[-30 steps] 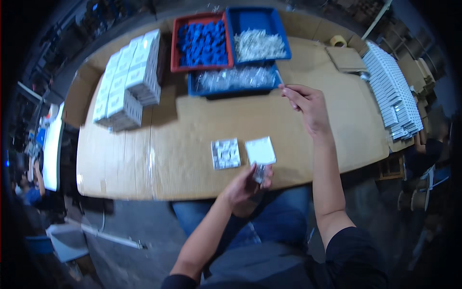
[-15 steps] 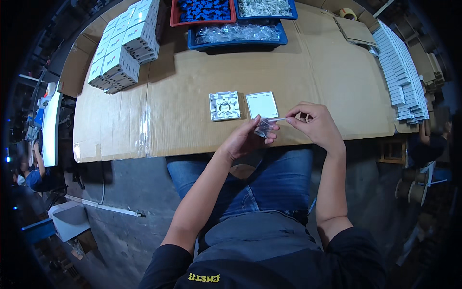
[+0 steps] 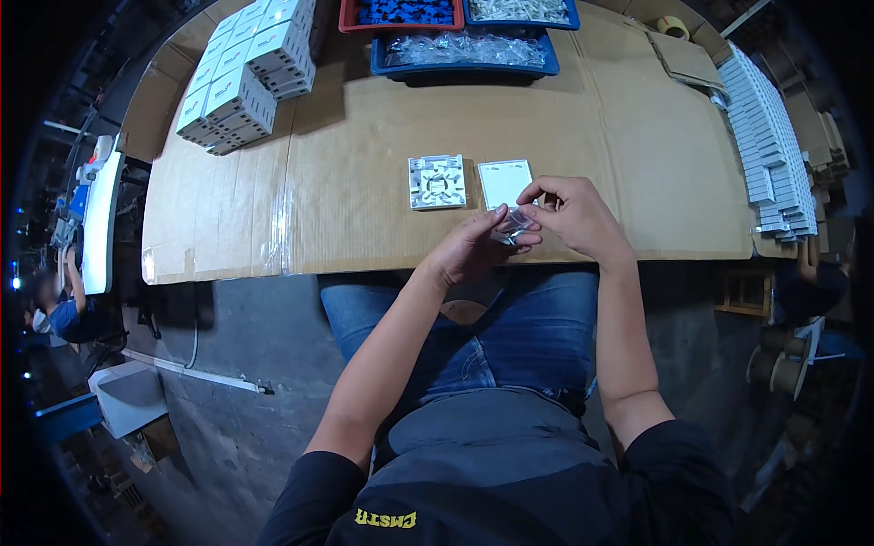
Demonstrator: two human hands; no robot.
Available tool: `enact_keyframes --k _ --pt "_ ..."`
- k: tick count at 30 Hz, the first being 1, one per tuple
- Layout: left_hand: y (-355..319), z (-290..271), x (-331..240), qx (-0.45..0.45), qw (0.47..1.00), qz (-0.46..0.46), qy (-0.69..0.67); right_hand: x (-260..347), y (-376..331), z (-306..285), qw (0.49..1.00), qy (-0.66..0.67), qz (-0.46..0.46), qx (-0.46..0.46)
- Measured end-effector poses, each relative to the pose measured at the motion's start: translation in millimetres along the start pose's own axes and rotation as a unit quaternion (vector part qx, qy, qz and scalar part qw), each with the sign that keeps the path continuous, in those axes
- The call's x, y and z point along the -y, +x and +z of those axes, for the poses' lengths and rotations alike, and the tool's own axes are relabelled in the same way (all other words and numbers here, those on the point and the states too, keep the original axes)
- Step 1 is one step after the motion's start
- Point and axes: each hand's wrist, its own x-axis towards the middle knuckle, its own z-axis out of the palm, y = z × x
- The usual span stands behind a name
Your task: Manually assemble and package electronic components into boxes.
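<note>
A small clear plastic bag (image 3: 513,227) with something small in it is held over the table's near edge. My left hand (image 3: 473,244) is closed around its lower part, thumb on top. Fingers of my right hand (image 3: 575,217) are pinched together at the bag's upper right edge; whether they also hold a thin piece is hidden. Just beyond my hands lies a white square cover (image 3: 503,180), its near right corner covered by the right fingers. To its left sits a white square box base (image 3: 437,183) with a round ring inside.
Stacked white boxes (image 3: 238,91) stand at the far left. At the back are a red tray (image 3: 401,27) of blue parts, a blue tray (image 3: 523,25) of small pale parts and another blue tray (image 3: 464,73) of clear bags. White pieces (image 3: 769,150) are stacked along the right edge.
My right hand has come in leftward to the bag. The thin pale strip seen between the hands before no longer shows. The whole view has shifted slightly.
</note>
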Motion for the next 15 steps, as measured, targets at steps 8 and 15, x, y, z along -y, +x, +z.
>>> enact_keyframes --k 8,15 --pt "-3 7 -3 0.001 1.0 0.007 -0.008 -5 3 -2 0.999 -0.014 -0.043 0.027" --pt "3 -4 4 0.031 0.999 0.029 0.014 -11 7 1 0.995 -0.006 -0.09 0.053"
